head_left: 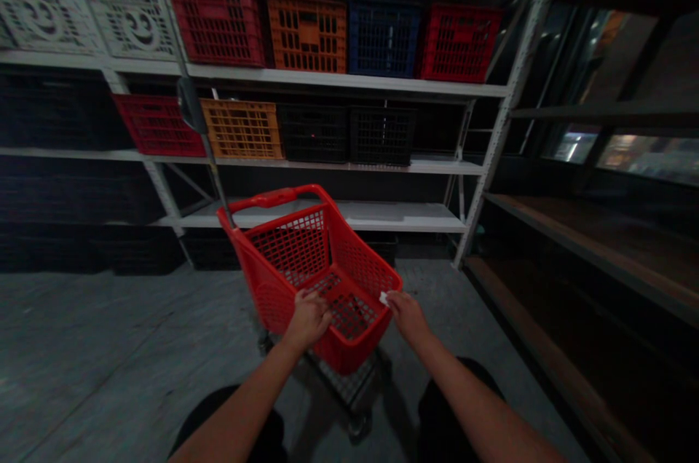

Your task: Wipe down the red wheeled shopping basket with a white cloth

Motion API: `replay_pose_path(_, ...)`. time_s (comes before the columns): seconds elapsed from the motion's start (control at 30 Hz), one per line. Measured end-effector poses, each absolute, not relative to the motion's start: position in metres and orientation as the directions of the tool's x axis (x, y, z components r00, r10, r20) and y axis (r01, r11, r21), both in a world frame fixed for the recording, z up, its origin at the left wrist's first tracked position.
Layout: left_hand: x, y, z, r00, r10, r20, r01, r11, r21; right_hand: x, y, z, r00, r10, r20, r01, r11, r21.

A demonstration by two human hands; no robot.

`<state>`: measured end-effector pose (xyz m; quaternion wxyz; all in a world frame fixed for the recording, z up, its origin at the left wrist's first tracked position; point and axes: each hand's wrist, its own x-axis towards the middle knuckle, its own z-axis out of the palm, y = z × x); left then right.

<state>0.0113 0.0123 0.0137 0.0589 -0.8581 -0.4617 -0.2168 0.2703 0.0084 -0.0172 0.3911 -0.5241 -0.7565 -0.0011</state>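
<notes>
A red mesh shopping cart basket (284, 259) stands on a wheeled frame in front of me, tilted away, and nothing shows inside it. My left hand (309, 319) is closed over the basket's near rim. Over at the near right corner of the rim, my right hand (405, 311) grips the edge, with a small white scrap at its fingertips. A red handle (273, 198) runs along the far end of the basket, attached to a dark pole.
White metal shelving (328, 78) ahead holds red, orange, blue, black and white plastic crates on the upper levels; the lowest shelf (404, 215) is bare. Dark wooden shelves (590, 244) run along the right. Grey concrete floor (109, 346) spreads to the left.
</notes>
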Motion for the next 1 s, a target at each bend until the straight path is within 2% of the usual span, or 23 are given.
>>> replay_pose_path(0.2, 0.012, 0.016, 0.014, 0.487, 0.764, 0.424, 0.807, -0.579, 0.116, 0.298, 0.048, -0.005, -0.14, 0.82, 0.556, 0.853, 0.385, -0.353)
replay_pose_path(0.43, 0.003, 0.013, 0.016, 0.482, 0.759, 0.437, 0.82, -0.566, 0.08, 0.285, 0.016, -0.01, -0.153, 0.82, 0.551, 0.858, 0.387, -0.337)
replay_pose_path(0.57, -0.013, 0.014, 0.021, 0.522, 0.752, 0.403, 0.803, -0.593, 0.066, 0.268, -0.01, -0.008, -0.118, 0.822, 0.557, 0.835, 0.386, -0.392)
replay_pose_path(0.7, -0.024, 0.02, 0.032, 0.54, 0.755, 0.372, 0.8, -0.597, 0.05, 0.219, -0.035, -0.01, -0.226, 0.801, 0.555, 0.739, 0.512, -0.438)
replay_pose_path(0.83, -0.011, 0.016, 0.044, 0.422, 0.81, 0.408, 0.884, -0.468, 0.016, 0.171, -0.047, -0.018, -0.283, 0.728, 0.625, 0.597, 0.644, -0.479)
replay_pose_path(0.93, 0.017, -0.001, 0.042, 0.326, 0.826, 0.46, 0.915, -0.398, 0.064, 0.166, -0.049, -0.024, -0.25, 0.701, 0.667, 0.562, 0.667, -0.49)
replay_pose_path(1.0, 0.037, -0.015, 0.033, 0.296, 0.85, 0.436, 0.914, -0.384, 0.127, 0.18, -0.046, -0.027, -0.218, 0.699, 0.682, 0.568, 0.659, -0.494)
